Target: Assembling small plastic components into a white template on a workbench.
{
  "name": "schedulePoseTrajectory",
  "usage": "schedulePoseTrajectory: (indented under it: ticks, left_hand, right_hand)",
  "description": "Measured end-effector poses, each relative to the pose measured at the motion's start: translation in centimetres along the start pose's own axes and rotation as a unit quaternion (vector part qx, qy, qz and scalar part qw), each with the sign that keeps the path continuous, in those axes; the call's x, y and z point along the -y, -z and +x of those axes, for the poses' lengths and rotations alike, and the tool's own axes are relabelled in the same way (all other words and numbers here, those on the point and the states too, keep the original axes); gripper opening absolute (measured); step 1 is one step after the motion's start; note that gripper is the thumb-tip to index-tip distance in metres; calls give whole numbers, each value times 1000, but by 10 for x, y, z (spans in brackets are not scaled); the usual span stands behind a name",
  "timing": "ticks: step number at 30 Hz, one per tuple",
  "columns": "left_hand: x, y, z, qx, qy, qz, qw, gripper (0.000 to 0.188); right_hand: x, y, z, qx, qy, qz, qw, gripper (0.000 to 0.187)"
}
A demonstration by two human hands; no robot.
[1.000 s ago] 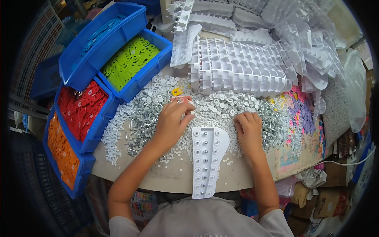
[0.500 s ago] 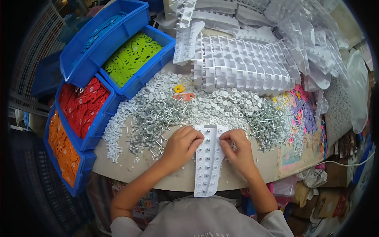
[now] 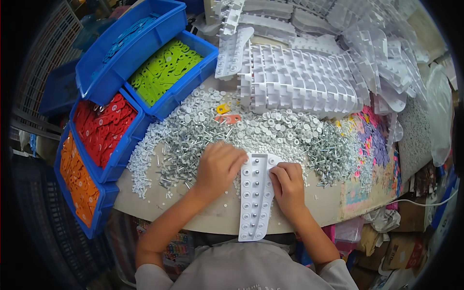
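A long white plastic panel (image 3: 263,193) lies upright before me, its near end close to my body. Round sockets line both its sides, and a row of shiny metal studs (image 3: 256,184) runs down its middle channel. My left hand (image 3: 220,163) is at the panel's upper left corner, fingers curled together and slightly blurred; whatever they hold is hidden. At the upper right edge, my right hand (image 3: 288,186) has thumb and fingertips pinched over the side row. I cannot make out anything between them.
Heaps of metal pins (image 3: 186,157) and white round caps (image 3: 285,124) spread beyond the panel. Blue bins (image 3: 166,104) with green, red, orange and blue pieces stand left. White panels (image 3: 304,79) are stacked at the back. Purple and pink pieces (image 3: 374,135) lie right.
My left hand has drawn slightly left and up from the panel's left row. My right hand has curled more and slipped a little lower along the right edge.
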State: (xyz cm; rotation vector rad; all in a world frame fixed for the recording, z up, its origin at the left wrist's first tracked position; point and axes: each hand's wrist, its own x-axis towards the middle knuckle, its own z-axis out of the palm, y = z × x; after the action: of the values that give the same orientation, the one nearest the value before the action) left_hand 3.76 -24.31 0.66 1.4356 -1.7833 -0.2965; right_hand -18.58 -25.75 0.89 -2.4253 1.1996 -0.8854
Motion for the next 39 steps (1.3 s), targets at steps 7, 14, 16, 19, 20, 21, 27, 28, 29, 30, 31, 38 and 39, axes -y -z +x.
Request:
schedulePoseTrajectory:
  ticks: [7,14,16,19,20,21,27,28,29,30,31,38,39]
  left_hand:
    - [38,-9,37,11,-36,70,997,13]
    - [39,-14,41,28,-40,92,995,16]
    - [39,-11,39,35,-35,88,995,16]
    - [32,-4,34,19,-30,66,997,16]
    - [27,1,32,-4,-28,48,998,16]
    - [22,6,28,-2,-27,48,998,16]
    - [-10,31,-2,164,75,-223,958,9]
    - [-13,30,-10,165,78,-222,958,9]
    - [-15,28,-16,172,87,-231,954,9]
    - [-17,26,-23,180,97,-240,949,9]
    - [-18,22,-28,175,114,-252,945,10]
    - [-18,3,-38,121,111,-194,967,10]
    - [-19,2,-38,118,118,-183,969,9]
  right_hand:
    - [-13,14,2,-59,-58,48,995,13]
    - [-37,34,18,22,-75,-51,996,11]
    - [-41,33,26,30,-76,-76,994,10]
    - [-56,24,40,-40,-44,-148,987,11]
    - [-61,20,42,-39,-45,-148,987,11]
    - [-66,16,43,-42,-35,-157,986,12]
    - [-69,14,45,-30,-32,-184,982,12]
    - [-68,15,44,-37,-31,-179,983,13]
    - [-67,16,43,-35,-41,-188,981,13]
    - [-66,17,41,-34,-42,-188,981,13]
    - [-63,20,37,-45,-46,-165,984,14]
    - [-45,26,20,-41,-114,-78,990,14]
    - [-41,28,18,-41,-113,-79,990,14]
